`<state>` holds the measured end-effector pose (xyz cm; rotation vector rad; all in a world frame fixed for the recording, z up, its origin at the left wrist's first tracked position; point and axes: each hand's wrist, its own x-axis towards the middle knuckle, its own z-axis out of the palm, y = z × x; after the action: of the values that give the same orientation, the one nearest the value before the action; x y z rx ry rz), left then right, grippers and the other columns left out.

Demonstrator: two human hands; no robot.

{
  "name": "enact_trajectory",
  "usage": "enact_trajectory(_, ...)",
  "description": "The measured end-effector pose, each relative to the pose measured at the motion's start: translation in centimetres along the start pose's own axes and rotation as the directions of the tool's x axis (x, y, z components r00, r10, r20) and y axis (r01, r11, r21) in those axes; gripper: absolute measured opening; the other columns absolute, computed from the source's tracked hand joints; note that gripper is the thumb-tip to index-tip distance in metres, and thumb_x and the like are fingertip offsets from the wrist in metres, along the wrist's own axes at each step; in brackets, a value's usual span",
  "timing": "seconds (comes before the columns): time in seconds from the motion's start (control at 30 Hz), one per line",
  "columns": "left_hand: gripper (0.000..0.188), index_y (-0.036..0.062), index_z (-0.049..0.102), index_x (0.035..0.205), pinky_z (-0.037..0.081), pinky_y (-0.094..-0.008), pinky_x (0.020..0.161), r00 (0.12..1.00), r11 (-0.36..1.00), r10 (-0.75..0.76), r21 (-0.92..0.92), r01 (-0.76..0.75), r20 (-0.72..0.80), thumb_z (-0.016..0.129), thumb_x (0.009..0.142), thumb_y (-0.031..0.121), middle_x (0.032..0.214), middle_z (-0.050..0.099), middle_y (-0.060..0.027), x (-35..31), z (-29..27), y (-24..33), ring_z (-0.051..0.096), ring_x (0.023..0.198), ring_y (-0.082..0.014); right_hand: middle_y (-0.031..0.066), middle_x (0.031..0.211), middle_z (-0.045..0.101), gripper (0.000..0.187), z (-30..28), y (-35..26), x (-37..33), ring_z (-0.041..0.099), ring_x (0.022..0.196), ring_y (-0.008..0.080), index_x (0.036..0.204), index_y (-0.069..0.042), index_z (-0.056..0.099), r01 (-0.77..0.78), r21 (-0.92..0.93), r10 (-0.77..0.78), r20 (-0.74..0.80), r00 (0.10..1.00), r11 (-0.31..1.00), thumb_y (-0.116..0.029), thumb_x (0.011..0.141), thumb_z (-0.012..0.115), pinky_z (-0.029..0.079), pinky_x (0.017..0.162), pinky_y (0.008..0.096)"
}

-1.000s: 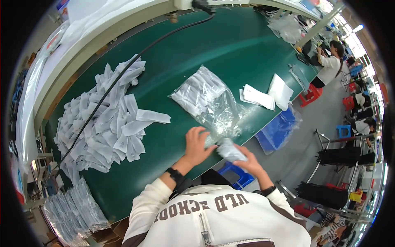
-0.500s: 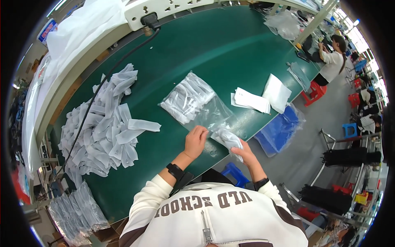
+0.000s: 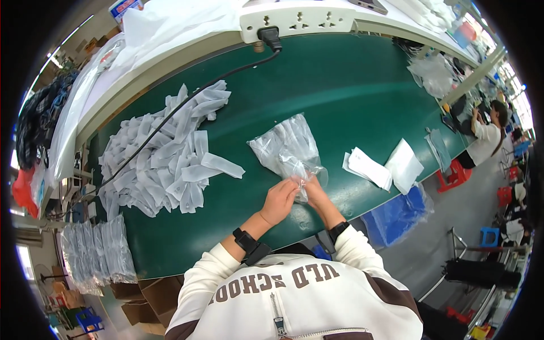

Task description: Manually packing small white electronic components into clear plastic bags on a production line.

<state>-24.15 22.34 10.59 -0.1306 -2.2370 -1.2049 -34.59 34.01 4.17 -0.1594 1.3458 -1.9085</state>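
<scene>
A clear plastic bag (image 3: pixel 288 148) with pale grey-white folded fabric pieces inside lies on the green table in front of me. My left hand (image 3: pixel 280 199) is closed on the edge of the bag's near, open end. My right hand (image 3: pixel 316 191) reaches into that opening, and its fingers are blurred behind crinkled plastic, so their grip does not show. The bundle seen earlier in this hand is not distinct now. To the left, a large heap of similar loose pale pieces (image 3: pixel 156 161) spreads over the table.
White paper-like sheets (image 3: pixel 371 169) lie to the right on the green table (image 3: pixel 345 85). A black cable (image 3: pixel 187 102) runs from a power strip (image 3: pixel 297 20) across the heap. Filled clear bags (image 3: pixel 99 249) stand at the left edge. A blue plastic-wrapped bundle (image 3: pixel 394 215) sits beyond the right edge.
My right hand has moved from beside the bag into its opening, along with the bundle it held. My left hand now grips the bag's edge. The view has swung, shifting the table.
</scene>
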Motion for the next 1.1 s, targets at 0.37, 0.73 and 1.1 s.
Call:
enact_trajectory(0.37,0.007,-0.0005,0.056,0.088,0.05,-0.0428,0.071,0.959,0.993,0.122,-0.021,-0.12,0.256,0.062,0.087,0.003,0.087,0.058,-0.0161,-1.1,-1.1,1.9,0.059,0.078,-0.0367,0.0331,0.133,0.045,0.083,7.8,-1.3,4.2,0.047,0.121,0.0452,0.135,0.008,0.046,-0.043,-0.925,-0.362,-0.19,0.913,0.376,-0.037,0.074,0.08,0.044,0.099,0.046)
enact_trajectory(0.73,0.01,0.0011,0.055,0.09,0.049,-0.0421,0.072,0.956,0.994,-0.104,-0.008,0.111,0.276,0.062,0.09,0.008,0.085,0.055,-0.0154,-2.3,-3.5,1.1,0.058,0.08,-0.0356,0.035,0.126,0.043,0.093,3.4,2.3,4.6,0.047,0.117,0.052,0.144,0.006,0.032,0.414,-0.903,-0.717,0.365,0.594,-0.117,-0.037,0.077,0.079,0.043,0.097,0.0495)
enact_trajectory(1.1,0.026,0.0043,0.058,0.103,0.044,-0.0447,0.091,0.996,0.911,-0.089,0.401,0.094,-0.032,0.071,0.084,0.015,0.106,0.057,-0.0136,-1.6,-7.7,-4.3,0.055,0.104,-0.034,0.0237,0.114,0.054,0.062,-0.1,1.4,2.8,0.059,0.101,0.0374,0.135,0.001,0.05,0.422,-0.887,-0.526,0.271,0.806,0.189,-0.023,0.083,0.075,0.049,0.083,0.0433)
